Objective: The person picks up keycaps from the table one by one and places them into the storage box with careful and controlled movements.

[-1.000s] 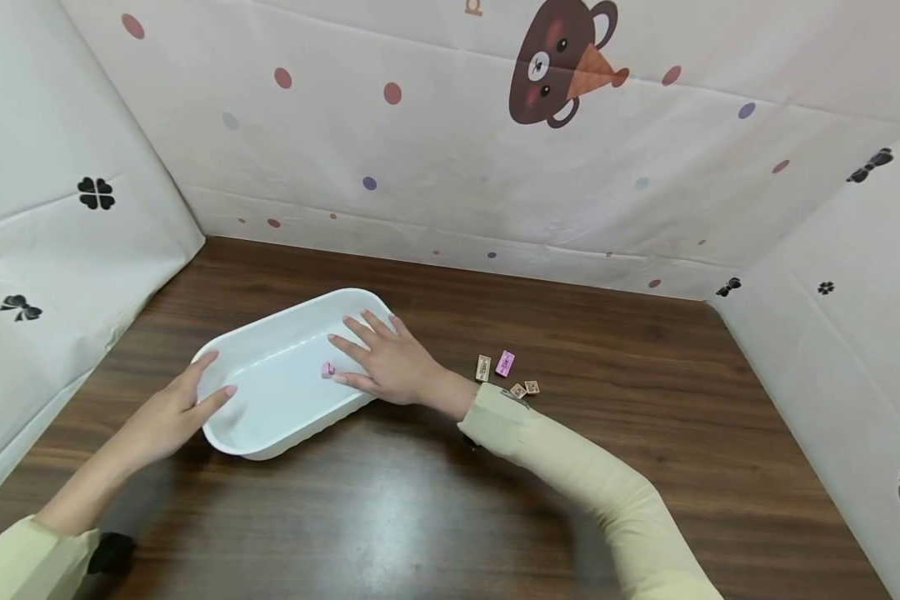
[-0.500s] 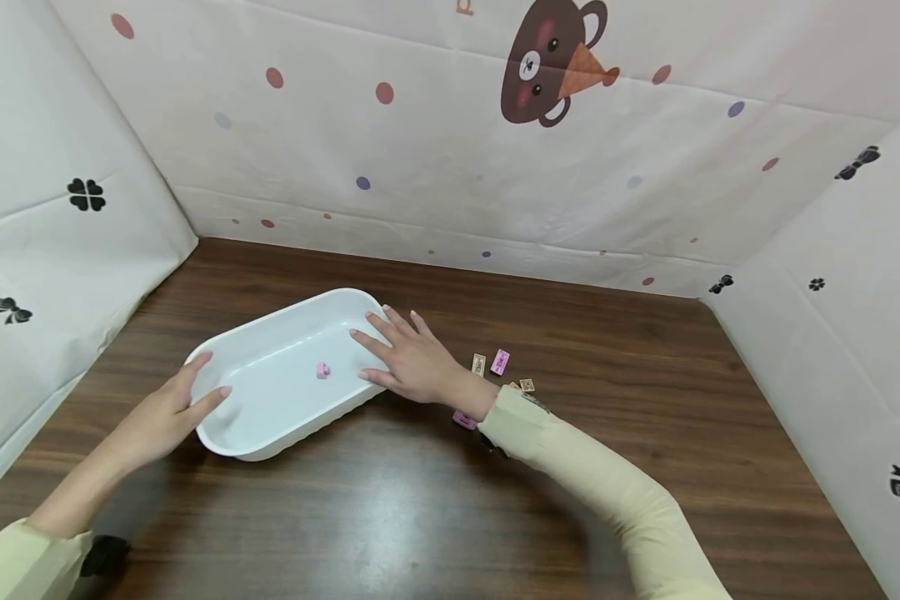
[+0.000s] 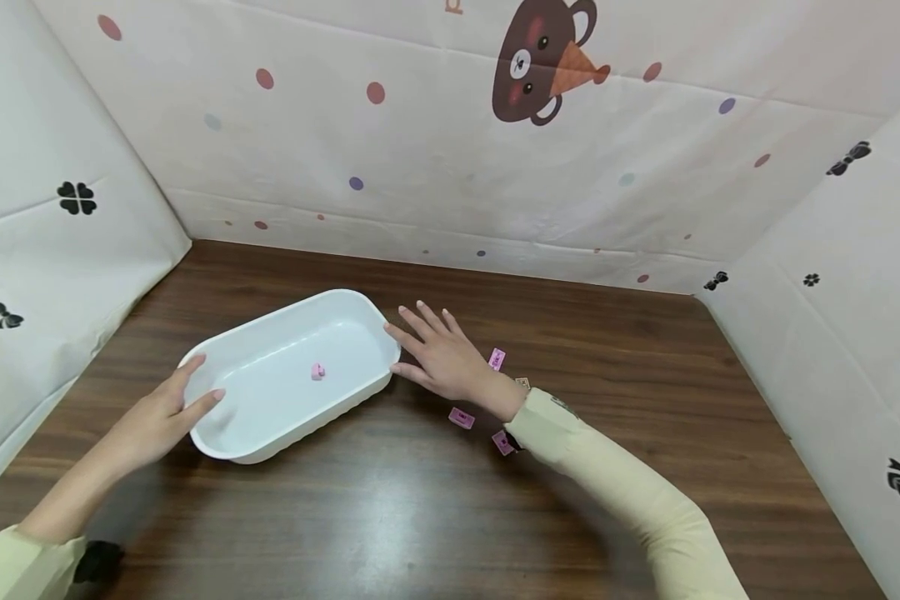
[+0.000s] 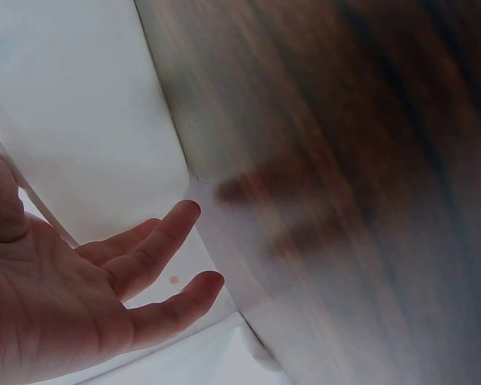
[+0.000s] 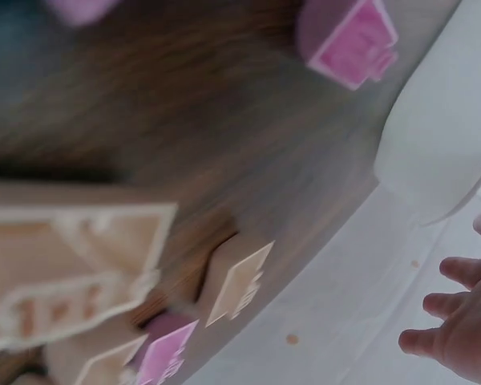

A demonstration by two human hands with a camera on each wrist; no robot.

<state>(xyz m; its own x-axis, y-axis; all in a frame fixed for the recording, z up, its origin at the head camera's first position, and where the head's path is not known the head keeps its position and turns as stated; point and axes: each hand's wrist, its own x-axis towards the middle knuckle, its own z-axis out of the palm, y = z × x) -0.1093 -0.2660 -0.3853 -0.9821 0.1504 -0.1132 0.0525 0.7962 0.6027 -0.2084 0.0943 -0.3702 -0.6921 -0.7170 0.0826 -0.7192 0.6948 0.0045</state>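
Note:
In the head view, a white oblong plastic basin [image 3: 300,333] stands on the table with a small pink piece [image 3: 318,372] on its floor. My left hand [image 3: 157,414] holds the basin's near-left end; thumb and index finger lie over the rim. Its other fingers [image 4: 160,249] show outside the wall in the left wrist view. With fingers spread, my right hand [image 3: 446,360] is at the basin's right end, thumb tip close to the rim; whether it touches cannot be told. Near its wrist lie pink blocks [image 3: 462,418] and beige blocks [image 5: 240,281] with raised patterns.
The dark wood-grain table [image 3: 585,350] is bounded by white patterned sheets at the back [image 3: 435,150], left and right. Another pink block [image 3: 503,442] lies partly beneath the right cuff. The right forearm hides some blocks.
My right hand has moved right, from over the basin's inside to its right end, uncovering the pink piece and the pink blocks near the cuff. The left hand keeps its place on the rim.

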